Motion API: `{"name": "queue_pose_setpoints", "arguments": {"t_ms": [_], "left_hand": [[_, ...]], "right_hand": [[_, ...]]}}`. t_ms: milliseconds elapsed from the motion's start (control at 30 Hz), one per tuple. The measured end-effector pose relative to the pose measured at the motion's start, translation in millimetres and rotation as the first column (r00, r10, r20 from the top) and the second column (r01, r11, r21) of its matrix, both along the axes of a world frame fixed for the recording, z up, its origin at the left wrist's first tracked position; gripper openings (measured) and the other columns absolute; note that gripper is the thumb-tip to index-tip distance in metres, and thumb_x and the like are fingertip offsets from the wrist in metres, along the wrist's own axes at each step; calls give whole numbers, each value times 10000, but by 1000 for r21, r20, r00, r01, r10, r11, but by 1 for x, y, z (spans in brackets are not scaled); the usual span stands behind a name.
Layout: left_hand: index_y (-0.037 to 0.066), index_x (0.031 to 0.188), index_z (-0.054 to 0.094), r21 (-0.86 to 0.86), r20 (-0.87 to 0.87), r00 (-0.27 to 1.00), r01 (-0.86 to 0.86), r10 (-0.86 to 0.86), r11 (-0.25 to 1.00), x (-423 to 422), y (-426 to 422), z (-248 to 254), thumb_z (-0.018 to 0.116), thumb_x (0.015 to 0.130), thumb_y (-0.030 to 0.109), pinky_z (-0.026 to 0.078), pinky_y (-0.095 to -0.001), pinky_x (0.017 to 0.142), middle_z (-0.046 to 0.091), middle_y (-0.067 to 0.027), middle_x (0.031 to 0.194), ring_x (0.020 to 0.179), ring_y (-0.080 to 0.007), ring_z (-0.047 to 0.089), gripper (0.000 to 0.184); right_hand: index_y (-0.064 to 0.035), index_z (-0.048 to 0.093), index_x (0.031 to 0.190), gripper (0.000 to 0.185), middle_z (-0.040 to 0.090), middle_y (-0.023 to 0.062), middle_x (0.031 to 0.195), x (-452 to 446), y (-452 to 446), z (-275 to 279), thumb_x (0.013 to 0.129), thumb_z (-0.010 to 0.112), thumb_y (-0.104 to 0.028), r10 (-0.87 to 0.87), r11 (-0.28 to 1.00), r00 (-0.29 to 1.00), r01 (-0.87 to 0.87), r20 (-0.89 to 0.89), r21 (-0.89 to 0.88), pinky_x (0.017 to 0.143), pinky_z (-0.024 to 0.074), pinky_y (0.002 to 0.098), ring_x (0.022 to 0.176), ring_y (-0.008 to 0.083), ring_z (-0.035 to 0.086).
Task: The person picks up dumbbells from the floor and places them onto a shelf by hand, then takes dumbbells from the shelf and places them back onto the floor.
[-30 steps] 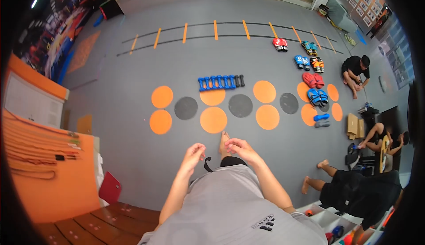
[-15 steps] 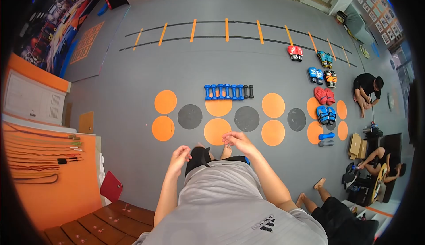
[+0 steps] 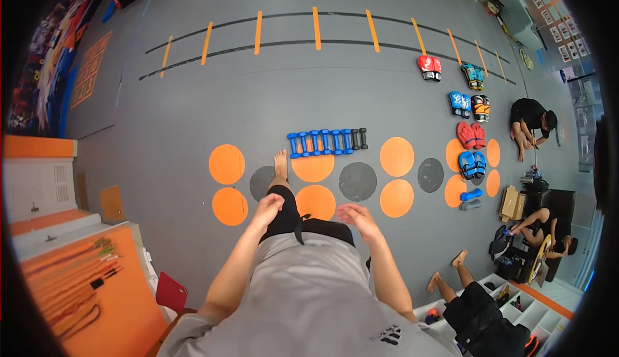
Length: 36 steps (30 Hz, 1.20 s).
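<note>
My left hand hangs over the left leg of my black shorts, its fingers loosely bent and nothing seen in it. On the other side of my waist, my right hand is held above the floor, fingers loosely curled and a little apart, also without an object. A dark strap dangles at the waist between the hands. My bare foot is forward on the floor, left of a row of blue and black dumbbells.
Boxing gloves and pads lie at the right, near two more dumbbells. Several people sit or stand along the right side, one person on the floor. A red chair and white shelves are near me.
One foot has come forward toward the dumbbell row. My left hand has moved slightly up and my right hand slightly down, both still empty. The camera view has shifted.
</note>
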<state>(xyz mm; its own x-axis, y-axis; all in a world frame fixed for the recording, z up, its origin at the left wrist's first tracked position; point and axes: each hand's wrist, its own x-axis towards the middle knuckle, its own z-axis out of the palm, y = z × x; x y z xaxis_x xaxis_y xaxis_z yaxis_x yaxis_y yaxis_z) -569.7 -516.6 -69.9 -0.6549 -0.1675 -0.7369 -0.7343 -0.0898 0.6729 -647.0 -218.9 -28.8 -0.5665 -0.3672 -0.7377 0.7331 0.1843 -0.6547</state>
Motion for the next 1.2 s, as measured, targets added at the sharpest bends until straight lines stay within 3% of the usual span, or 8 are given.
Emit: {"name": "queue_pose_setpoints", "arguments": {"t_ms": [200, 533, 567, 667, 800, 1000, 1067, 1200], "left_hand": [[114, 933, 593, 257, 167, 975, -185, 145, 948, -194, -98, -198, 539, 907, 242, 427, -248, 695, 593, 22, 802, 784, -91, 587, 141], [83, 1097, 598, -22, 585, 804, -109, 101, 994, -203, -109, -649, 504, 900, 279, 414, -321, 876, 579, -52, 1064, 1012, -157, 529, 294], [63, 1098, 590, -46, 577, 809, -106, 113, 993, -213, -105, -670, 483, 915, 273, 415, -321, 873, 573, -59, 1051, 996, -167, 531, 298], [14, 1126, 562, -182, 385, 922, 44, 30, 982, -199, -115, -814, 422, 955, 268, 417, -341, 899, 577, -90, 1071, 999, -200, 543, 336], [1, 1057, 560, 60, 385, 825, -469, 413, 881, -267, -80, -812, 333, 988, 345, 409, -368, 960, 600, -133, 1113, 1044, -232, 547, 418], [46, 882, 549, 107, 495, 713, -618, 497, 779, -270, -67, -814, 291, 991, 384, 484, -341, 752, 606, -103, 812, 785, -200, 584, 439], [63, 806, 529, 107, 447, 746, -593, 494, 798, -267, -66, -769, 279, 991, 402, 476, -318, 608, 554, -66, 675, 619, -181, 549, 460], [84, 779, 535, 174, 482, 790, -511, 379, 842, -250, -75, -632, 267, 986, 433, 424, -283, 493, 519, -54, 594, 510, -161, 504, 486]], "right_hand": [[-1, 608, 1047, 236, 655, 94, 932, -122, -72, -147, 933, 485, -167, -307, 952, 922, 295, 236, 86, 805, 501, 304, 874, 167, 632], [-53, 602, 1030, 221, 600, 76, 962, -181, -167, -685, 834, 565, -149, -415, 910, 813, 373, 407, 182, 800, 467, 310, 880, 163, 579], [-87, 612, 993, 219, 579, 65, 958, -239, -208, -643, 786, 617, -159, -503, 827, 823, 369, 265, 424, 786, 436, 323, 881, 167, 559], [2, 610, 1064, 474, 618, 238, 1099, -231, -209, -790, 859, 523, -417, 68, 863, 997, -71, 23, 501, 912, 426, 431, 1073, 395, 562], [-26, 590, 1195, 620, 572, 244, 1215, -242, -242, -852, 956, 256, -491, 10, 791, 997, -57, 81, 610, 1025, 347, 452, 1192, 398, 489], [-55, 580, 1246, 688, 537, 223, 1284, -250, -255, -831, 962, 149, -510, -34, 744, 948, -187, 316, 641, 1070, 303, 440, 1267, 382, 431], [-34, 633, 1133, 686, 629, 200, 1131, -242, -247, -798, 968, 165, -509, 8, 737, 925, -263, 380, 623, 986, 389, 422, 1120, 348, 560], [-60, 598, 813, 613, 591, 79, 739, -213, -231, -673, 979, 250, -536, -375, 921, 768, 245, 519, 303, 623, 466, 298, 665, 171, 576]]}}
